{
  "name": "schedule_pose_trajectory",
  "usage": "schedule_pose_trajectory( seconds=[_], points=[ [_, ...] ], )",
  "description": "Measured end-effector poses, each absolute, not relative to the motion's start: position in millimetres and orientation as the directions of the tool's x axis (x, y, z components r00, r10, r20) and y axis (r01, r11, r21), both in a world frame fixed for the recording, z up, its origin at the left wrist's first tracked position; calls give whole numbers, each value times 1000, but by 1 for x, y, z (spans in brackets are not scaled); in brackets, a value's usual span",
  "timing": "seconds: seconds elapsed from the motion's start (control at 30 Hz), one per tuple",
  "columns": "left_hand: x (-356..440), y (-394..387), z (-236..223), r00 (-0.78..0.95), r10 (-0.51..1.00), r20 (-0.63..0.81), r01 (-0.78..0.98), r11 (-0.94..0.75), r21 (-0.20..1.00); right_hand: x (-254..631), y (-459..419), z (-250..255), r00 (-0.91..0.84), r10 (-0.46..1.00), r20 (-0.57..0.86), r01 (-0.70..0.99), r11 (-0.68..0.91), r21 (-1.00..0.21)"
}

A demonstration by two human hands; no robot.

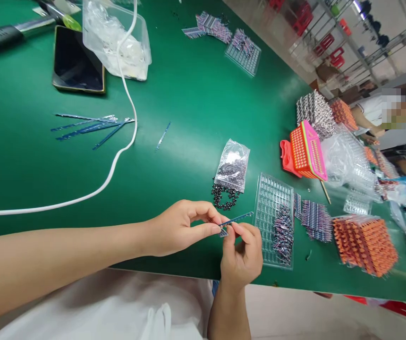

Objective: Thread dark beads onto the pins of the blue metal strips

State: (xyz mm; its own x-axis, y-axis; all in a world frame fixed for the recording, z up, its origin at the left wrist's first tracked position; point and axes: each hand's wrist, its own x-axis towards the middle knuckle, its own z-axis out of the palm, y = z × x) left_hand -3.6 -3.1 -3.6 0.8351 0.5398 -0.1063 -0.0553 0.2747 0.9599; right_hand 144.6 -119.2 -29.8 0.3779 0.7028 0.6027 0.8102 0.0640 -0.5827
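Note:
My left hand [181, 226] pinches a thin blue strip [241, 218] with a row of light marks, its free end pointing right. A small flat piece with a pale edge [223, 233] shows just below the strip at my left fingertips. My right hand [243, 252] is closed, thumb and index finger pressed together against the strip's underside; what lies between them is hidden. Beyond my hands, dark shiny beads [226, 196] spill beside a clear plastic bag of beads [232, 165]. To the right lies a clear compartment tray [268, 203], partly heaped with small striped parts [283, 233].
Several blue strips [89, 127] and a single strip [163, 136] lie left. A white cable [113, 165] crosses near a phone [77, 61], a plastic tub [146, 52] and a hammer [8, 38]. Rightward are an orange basket [302, 148], orange stacks [364, 243] and another person [369, 115].

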Motion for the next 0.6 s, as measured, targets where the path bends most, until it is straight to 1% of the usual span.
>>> schedule_pose_trajectory(
  seconds=[0.17,0.37,0.47,0.6],
  points=[
    [-5,-3,-4,836,544,-72,-66,231,971,144,-117,-29,395,687,610,781,99,-617],
    [-8,-3,-5,840,542,34,-90,78,993,145,-117,-29,392,697,600,765,115,-633],
    [-7,-3,-5,838,542,59,-95,39,995,146,-119,-30,383,705,597,769,114,-628],
    [-7,-3,-5,830,554,71,-106,31,994,148,-120,-31,345,720,603,794,119,-596]
  ],
)
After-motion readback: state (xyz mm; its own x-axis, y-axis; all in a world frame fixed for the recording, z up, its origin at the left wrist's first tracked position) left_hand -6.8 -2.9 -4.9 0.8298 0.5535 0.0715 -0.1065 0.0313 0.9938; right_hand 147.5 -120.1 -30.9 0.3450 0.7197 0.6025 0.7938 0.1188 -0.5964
